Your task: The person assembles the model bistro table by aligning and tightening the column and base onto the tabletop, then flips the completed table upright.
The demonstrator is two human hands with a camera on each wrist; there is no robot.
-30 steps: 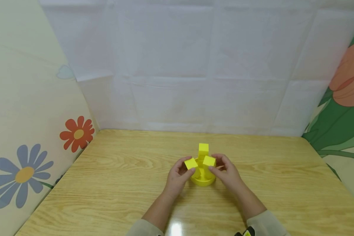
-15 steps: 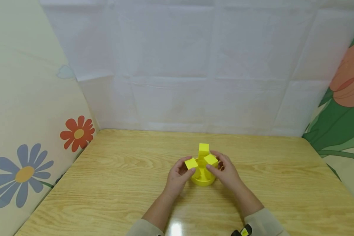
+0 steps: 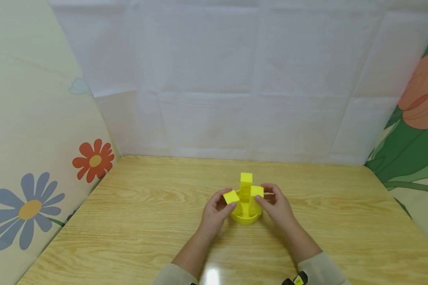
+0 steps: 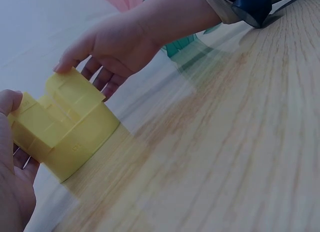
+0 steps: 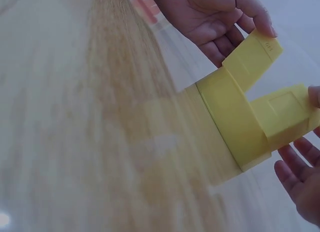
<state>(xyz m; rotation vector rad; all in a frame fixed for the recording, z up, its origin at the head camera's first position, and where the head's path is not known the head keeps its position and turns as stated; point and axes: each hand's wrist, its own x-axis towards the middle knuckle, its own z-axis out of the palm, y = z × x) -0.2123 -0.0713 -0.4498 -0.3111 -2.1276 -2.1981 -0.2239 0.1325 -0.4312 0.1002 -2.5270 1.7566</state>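
Note:
A round yellow plastic base (image 3: 245, 219) with a low rim stands on the table. Three block-shaped yellow pieces rise from it: a back one (image 3: 246, 180), a left one (image 3: 230, 197) and a right one (image 3: 255, 202). My left hand (image 3: 214, 215) pinches the left piece, which leans outward, between thumb and fingers. On the other side, my right hand (image 3: 279, 208) holds the right piece, its thumb on the near top edge; this piece looks nearly upright. Both pieces sit within the rim of the base (image 5: 235, 122) in the right wrist view. Their lower ends are partly hidden.
The wood-grain table (image 3: 157, 221) spreads around the base. A white sheet (image 3: 214, 79) hangs behind its far edge. Painted flowers cover the left wall (image 3: 39, 99), and large leaves and petals the right wall (image 3: 421, 158).
The right piece has turned and straightened from a slanted position to nearly upright, and my right hand has shifted slightly with it. The left hand and the base have stayed put.

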